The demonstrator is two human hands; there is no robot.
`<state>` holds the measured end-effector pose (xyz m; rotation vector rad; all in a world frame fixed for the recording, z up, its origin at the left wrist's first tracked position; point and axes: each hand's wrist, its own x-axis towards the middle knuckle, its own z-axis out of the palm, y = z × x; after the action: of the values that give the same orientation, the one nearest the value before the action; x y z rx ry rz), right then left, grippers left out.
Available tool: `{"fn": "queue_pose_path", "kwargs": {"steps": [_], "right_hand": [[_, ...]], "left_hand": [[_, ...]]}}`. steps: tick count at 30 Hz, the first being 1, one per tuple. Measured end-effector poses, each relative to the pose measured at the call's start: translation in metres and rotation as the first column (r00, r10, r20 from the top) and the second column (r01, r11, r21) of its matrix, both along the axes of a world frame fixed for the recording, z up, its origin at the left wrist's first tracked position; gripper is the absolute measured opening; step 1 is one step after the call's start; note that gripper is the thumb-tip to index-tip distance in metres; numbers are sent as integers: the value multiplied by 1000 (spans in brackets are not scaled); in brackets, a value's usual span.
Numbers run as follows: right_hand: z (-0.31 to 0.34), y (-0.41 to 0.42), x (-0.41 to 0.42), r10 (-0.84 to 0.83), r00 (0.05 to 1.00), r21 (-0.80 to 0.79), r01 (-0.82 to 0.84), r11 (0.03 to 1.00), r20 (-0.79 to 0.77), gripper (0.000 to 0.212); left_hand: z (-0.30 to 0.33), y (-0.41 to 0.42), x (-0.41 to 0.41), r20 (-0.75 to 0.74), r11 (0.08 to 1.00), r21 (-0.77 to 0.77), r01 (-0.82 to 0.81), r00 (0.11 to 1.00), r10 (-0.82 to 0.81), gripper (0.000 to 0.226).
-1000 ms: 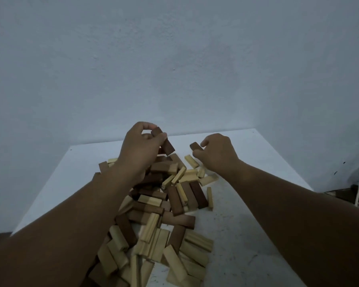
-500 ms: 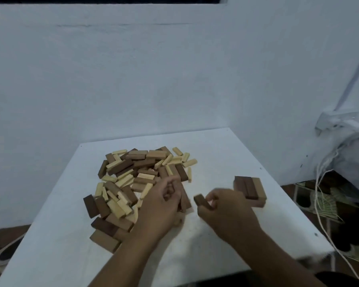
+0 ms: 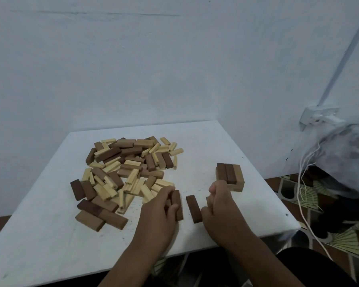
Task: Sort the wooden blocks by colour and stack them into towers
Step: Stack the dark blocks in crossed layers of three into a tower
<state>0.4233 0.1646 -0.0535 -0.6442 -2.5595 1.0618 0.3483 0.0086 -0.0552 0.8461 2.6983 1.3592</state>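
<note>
Dark brown block [image 3: 177, 204] sits gripped in the curled left hand [image 3: 158, 212]; another dark block [image 3: 193, 208] lies flat between it and the right hand [image 3: 220, 206], whose fingers curl around a pale block [image 3: 209, 201]. Beyond the left hand sprawls the mixed pile [image 3: 124, 168]; past the right, a short stack [image 3: 230, 176] on the white table [image 3: 216, 141].

a loose heap of wooden blocks [image 3: 129, 168], pale and dark brown mixed, sprawls flat over the white table's left half. a short stack [image 3: 230, 176] (two dark blocks and a tan one on top) stands well right. two dark blocks lie near the front: one [image 3: 177, 204] gripped, one [image 3: 193, 208] free beside it.
</note>
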Motion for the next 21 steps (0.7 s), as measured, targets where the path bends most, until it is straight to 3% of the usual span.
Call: {"fn": "queue_pose_path", "kwargs": {"steps": [3, 7, 10, 13, 17, 21], "right_hand": [[-8, 6, 0, 25, 995, 46, -20, 999, -97, 35], [-17, 15, 0, 99, 973, 248, -44, 968, -210, 18], [-17, 24, 0, 133, 954, 354, -31, 935, -267, 8], [-13, 27, 2, 145, 959, 315, -64, 947, -241, 8], [-8, 19, 3, 137, 982, 257, -100, 961, -133, 11], [5, 18, 4, 237, 972, 207, -233, 950, 5, 33]], "left_hand": [[-6, 0, -2, -91, 999, 15, -46, 995, 47, 36], [-17, -3, -6, -244, 999, -28, -23, 970, 15, 17], [-23, -7, -10, -317, 994, -113, -2, 948, -34, 22], [-28, -13, -16, -364, 989, -150, -2, 930, -53, 26], [-29, -18, -13, -311, 985, -171, 16, 948, -69, 28], [-27, -19, -9, -264, 979, -203, 26, 961, -80, 31]]}}
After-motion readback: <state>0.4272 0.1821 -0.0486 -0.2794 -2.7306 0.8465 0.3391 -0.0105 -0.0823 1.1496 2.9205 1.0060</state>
